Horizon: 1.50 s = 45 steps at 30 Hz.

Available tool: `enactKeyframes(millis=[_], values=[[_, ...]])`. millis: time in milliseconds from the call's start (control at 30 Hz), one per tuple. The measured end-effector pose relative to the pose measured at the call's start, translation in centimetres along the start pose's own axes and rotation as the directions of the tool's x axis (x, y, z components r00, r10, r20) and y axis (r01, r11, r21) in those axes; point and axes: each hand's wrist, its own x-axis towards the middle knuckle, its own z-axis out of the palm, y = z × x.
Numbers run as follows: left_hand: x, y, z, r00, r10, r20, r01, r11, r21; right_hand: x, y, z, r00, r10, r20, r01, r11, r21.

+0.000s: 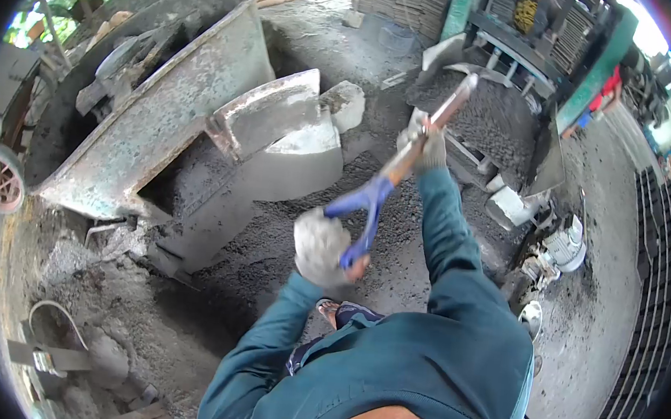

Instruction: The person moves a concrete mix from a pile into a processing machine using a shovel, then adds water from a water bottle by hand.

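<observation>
Two gloved hands work one shovel [397, 167]: left hand [321, 248] curled round its blue handle [376, 197], right hand [426, 144] clenched on the shaft. Shovel slants above the middle of the floor [613, 239], far end toward the hopper [548, 159]; blade unclear. Likely risks: loose grit [275, 228] causing a slip, or a wide swing clipping the hopper. Motor [565, 247] and pale block [509, 207] crowd the floor's right side; metal drum [195, 92] blocks left.

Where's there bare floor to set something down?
Mostly bare: the floor strip between the motor and the dark rows at right, with scattered crumbs. Crowded: grit-covered ground beneath the blue-handled tool, and around the metal trough.
</observation>
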Motion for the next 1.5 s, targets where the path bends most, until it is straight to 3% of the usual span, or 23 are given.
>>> enactKeyframes(millis=[33, 133, 233, 300, 333, 367, 400, 467, 567, 600, 733, 833, 867, 900, 967, 1067, 1100, 1167, 1200, 1233, 1367, 1400, 1500], values=[[-3.2, 0.6, 0.5, 0.999, -0.028, -0.024, 0.027, 0.999, -0.033, -1.7, 1.3, -1.4, 0.997, 0.028, 0.067, -0.025, 0.998, -0.05], [-15.3, 1.4, 2.0, 0.908, -0.272, 0.32, 0.324, 0.938, -0.12, -7.5, 4.6, 1.9, 0.95, 0.152, -0.273, -0.202, 0.965, -0.165], [-21.5, 3.6, 2.7, 0.688, -0.454, 0.566, 0.607, 0.788, -0.106, -10.2, 8.6, 2.0, 0.932, 0.326, -0.159, -0.361, 0.877, -0.317], [-24.8, 6.3, 2.7, 0.486, -0.575, 0.658, 0.813, 0.573, -0.1, -10.6, 10.2, 2.1, 0.892, 0.424, -0.155, -0.451, 0.824, -0.344], [-21.1, 8.3, -0.5, 0.052, -0.685, 0.726, 0.972, 0.203, 0.122, -10.3, 10.7, 2.2, 0.867, 0.469, -0.167, -0.496, 0.781, -0.379], [-27.1, 8.8, 0.9, 0.19, -0.788, 0.586, 0.975, 0.222, -0.018, -9.8, 11.6, 2.3, 0.834, 0.525, -0.172, -0.544, 0.726, -0.421], [-28.6, 10.2, -0.6, 0.018, -0.818, 0.575, 1.0, 0.001, -0.029, -9.5, 12.1, 1.9, 0.796, 0.579, -0.173, -0.583, 0.66, -0.474], [-30.8, 15.1, -4.5, -0.083, -0.985, 0.149, 0.996, -0.084, 0.004, -8.3, 13.5, 0.4, 0.699, 0.687, -0.197, -0.646, 0.489, -0.586], [-40.7, 23.2, -6.3, -0.411, -0.902, -0.133, 0.899, -0.377, -0.222, -9.2, 15.5, -0.6, 0.677, 0.703, -0.218, -0.582, 0.331, -0.743], [-45.3, 25.8, -6.2, -0.578, -0.813, -0.072, 0.773, -0.517, -0.367, -11.2, 15.4, -0.1, 0.687, 0.687, -0.236, -0.562, 0.297, -0.772], [-51.3, 36.5, -5.1, -0.758, -0.648, -0.076, 0.572, -0.605, -0.554, -19.2, 14.5, 0.2, 0.779, 0.594, -0.2, -0.352, 0.15, -0.924], [-46.5, 39.3, -3.5, -0.789, -0.611, 0.066, 0.292, -0.468, -0.834, -23.5, 12.4, -0.8, 0.744, 0.658, -0.118, -0.187, 0.036, -0.982], [-47.5, 39.0, -1.2, -0.697, -0.71, 0.104, 0.242, -0.369, -0.898, -24.7, 11.5, -0.6, 0.71, 0.697, -0.104, -0.157, 0.013, -0.987], [-44.1, 38.4, -1.9, -0.653, -0.733, 0.188, 0.186, -0.397, -0.899, -25.3, 11.3, -0.6, 0.682, 0.73, 0.055, 0.086, -0.005, -0.996], [-38.1, 36.3, -2.8, -0.556, -0.822, 0.125, 0.283, -0.328, -0.901, -26.6, 10.8, -1.0, 0.514, 0.793, 0.327, 0.543, -0.006, -0.84], [-33.2, 31.7, -2.4, -0.346, -0.935, 0.082, 0.203, -0.16, -0.966, -31.1, 10.3, 3.8, 0.272, 0.888, 0.37, 0.798, 0.006, -0.602], [-33.6, 29.6, -0.6, -0.344, -0.939, -0.011, 0.272, -0.089, -0.958, -32.2, 10.7, 4.0, 0.215, 0.946, 0.243, 0.794, -0.024, -0.607], [-30.4, 26.7, -0.1, -0.514, -0.846, -0.143, 0.133, 0.087, -0.987, -35.2, 11.6, 5.6, 0.039, 0.975, 0.221, 0.874, 0.073, -0.48], [-29.4, 25.3, 0.0, -0.718, -0.677, 0.16, -0.485, 0.322, -0.813, -36.2, 12.5, 6.2, -0.033, 0.976, 0.215, 0.858, 0.138, -0.494], [-31.6, 24.5, 1.2, -0.786, -0.508, 0.352, -0.578, 0.402, -0.71, -36.2, 13.8, 5.0, -0.147, 0.917, 0.371, 0.798, 0.331, -0.503], [-42.9, 28.0, 7.5, -0.908, -0.294, 0.299, -0.41, 0.77, -0.489, -31.2, 18.6, 4.3, -0.472, 0.76, 0.447, 0.703, 0.63, -0.33], [-42.6, 29.3, 7.6, -0.927, -0.246, 0.282, -0.354, 0.821, -0.449, -29.4, 19.4, 6.2, -0.552, 0.766, 0.331, 0.736, 0.634, -0.239], [-42.8, 32.5, 8.6, -0.945, -0.142, 0.295, -0.254, 0.887, -0.386, -24.1, 21.3, 9.3, -0.517, 0.727, 0.452, 0.792, 0.606, -0.069]])
